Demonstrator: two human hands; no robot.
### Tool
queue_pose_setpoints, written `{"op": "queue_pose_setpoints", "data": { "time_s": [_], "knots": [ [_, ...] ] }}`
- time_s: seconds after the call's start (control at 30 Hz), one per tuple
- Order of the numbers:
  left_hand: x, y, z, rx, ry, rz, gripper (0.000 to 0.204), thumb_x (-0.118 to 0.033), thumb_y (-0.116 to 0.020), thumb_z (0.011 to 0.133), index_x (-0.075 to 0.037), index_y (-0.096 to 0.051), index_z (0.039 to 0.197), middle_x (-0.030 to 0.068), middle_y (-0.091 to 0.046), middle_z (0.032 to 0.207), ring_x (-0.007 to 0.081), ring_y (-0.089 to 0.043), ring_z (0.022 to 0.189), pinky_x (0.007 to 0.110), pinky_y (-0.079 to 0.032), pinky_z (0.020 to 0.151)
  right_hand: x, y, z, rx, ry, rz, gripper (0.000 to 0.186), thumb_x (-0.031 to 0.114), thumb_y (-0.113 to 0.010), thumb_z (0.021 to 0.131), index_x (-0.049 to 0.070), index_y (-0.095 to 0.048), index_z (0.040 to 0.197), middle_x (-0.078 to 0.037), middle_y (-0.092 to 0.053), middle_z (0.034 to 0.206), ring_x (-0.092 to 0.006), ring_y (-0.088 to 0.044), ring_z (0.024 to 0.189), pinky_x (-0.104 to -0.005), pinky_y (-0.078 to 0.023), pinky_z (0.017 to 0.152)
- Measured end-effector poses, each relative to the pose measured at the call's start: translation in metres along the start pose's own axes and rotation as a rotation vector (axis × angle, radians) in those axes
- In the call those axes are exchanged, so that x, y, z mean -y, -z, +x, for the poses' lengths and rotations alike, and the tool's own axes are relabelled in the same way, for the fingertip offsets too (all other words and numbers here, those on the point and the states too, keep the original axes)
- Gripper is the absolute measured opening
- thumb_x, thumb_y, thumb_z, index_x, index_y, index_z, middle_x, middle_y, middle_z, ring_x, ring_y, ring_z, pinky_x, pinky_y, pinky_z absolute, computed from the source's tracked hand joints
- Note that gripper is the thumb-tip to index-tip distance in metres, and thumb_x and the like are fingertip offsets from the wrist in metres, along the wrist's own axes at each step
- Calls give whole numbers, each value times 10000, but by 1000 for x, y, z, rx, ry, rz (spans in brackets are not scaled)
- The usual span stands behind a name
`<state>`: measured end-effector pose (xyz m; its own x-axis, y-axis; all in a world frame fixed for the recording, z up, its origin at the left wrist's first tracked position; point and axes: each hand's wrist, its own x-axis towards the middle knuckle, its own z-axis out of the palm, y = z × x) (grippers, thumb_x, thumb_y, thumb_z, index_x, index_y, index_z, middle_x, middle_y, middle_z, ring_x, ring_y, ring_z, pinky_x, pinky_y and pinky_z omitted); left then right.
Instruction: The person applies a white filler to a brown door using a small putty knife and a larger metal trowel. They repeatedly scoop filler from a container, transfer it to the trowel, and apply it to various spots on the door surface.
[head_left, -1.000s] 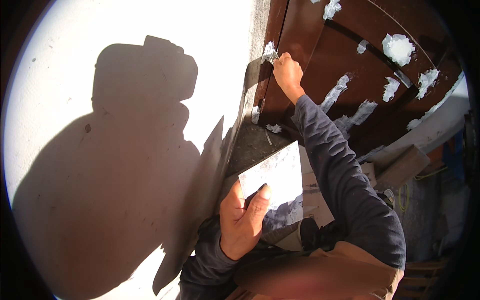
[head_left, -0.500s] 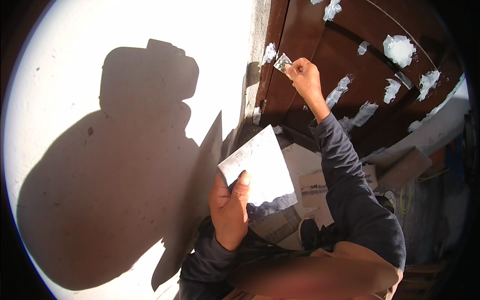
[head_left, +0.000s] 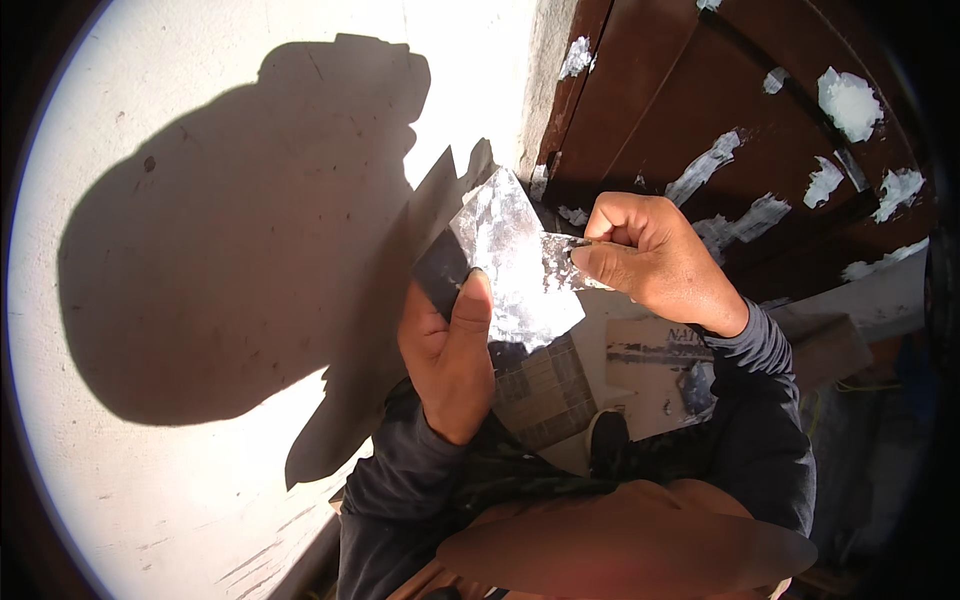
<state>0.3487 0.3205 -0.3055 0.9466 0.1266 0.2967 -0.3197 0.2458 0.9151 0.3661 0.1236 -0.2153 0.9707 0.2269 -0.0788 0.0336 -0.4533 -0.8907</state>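
Note:
My left hand (head_left: pixel 448 355) is closed around a flat square plate (head_left: pixel 505 255), thumb on top, its surface smeared with white filler paste. Between thumb and fingers of my right hand (head_left: pixel 660 255) is a small thin metal scraper (head_left: pixel 562 262) speckled with filler. The scraper's blade lies against the right edge of the plate. Beyond my hands stands a dark brown door (head_left: pixel 625 110) with rough white filler patches (head_left: pixel 850 103) in several places.
A sunlit white wall (head_left: pixel 480 60) runs along my left, with my shadow on it. On the floor lie a flattened cardboard sheet (head_left: pixel 640 345) and a tiled-pattern piece (head_left: pixel 545 395). My shoe (head_left: pixel 608 442) is beside them. A brown board (head_left: pixel 825 350) leans at the right.
My right hand has come down from the door's left edge, bringing the scraper to the plate. The plate is now tilted differently, and the view has shifted slightly.

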Motion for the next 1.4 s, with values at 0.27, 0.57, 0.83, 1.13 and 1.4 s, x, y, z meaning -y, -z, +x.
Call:
{"op": "queue_pose_setpoints", "data": {
  "time_s": [0.27,0.57,0.83,1.13,1.4],
  "knots": [
    [-21,-1,-9,-92,-16,-196,317,-123,-598,981,24,-557,1259,66,-624,1135,125,-563,991,258,-419,918,-87,22,32,-446,260,-389,147,62,-709,865,2,-576,842,-117,-607,687,-174,-600,595,-326,-443,547],
    [-39,32,-26,557,198,286,312,-204,-558,1018,55,-558,1191,169,-696,871,192,-686,776,285,-513,715,-199,48,210,-893,101,-784,206,266,-622,907,64,-625,946,-173,-704,886,-390,-677,837,-495,-514,740],
    [-36,50,-15,534,273,265,319,-197,-577,1008,63,-556,1191,176,-694,873,206,-695,773,285,-516,711,-194,57,228,-925,-138,-865,205,251,-602,888,55,-626,945,-228,-701,860,-443,-672,856,-521,-513,778],
    [-36,54,-12,523,375,159,285,-207,-615,995,44,-575,1121,58,-680,961,85,-568,880,247,-461,823,-181,62,235,-909,-91,-874,209,270,-620,895,62,-632,907,-203,-702,858,-425,-669,877,-503,-500,798],
    [-38,55,-11,529,388,156,274,-194,-613,996,42,-577,1131,57,-684,976,83,-573,891,242,-463,829,-172,73,222,-941,-44,-850,234,266,-632,889,40,-628,948,-229,-707,862,-422,-687,872,-500,-527,797]
  ]
}}
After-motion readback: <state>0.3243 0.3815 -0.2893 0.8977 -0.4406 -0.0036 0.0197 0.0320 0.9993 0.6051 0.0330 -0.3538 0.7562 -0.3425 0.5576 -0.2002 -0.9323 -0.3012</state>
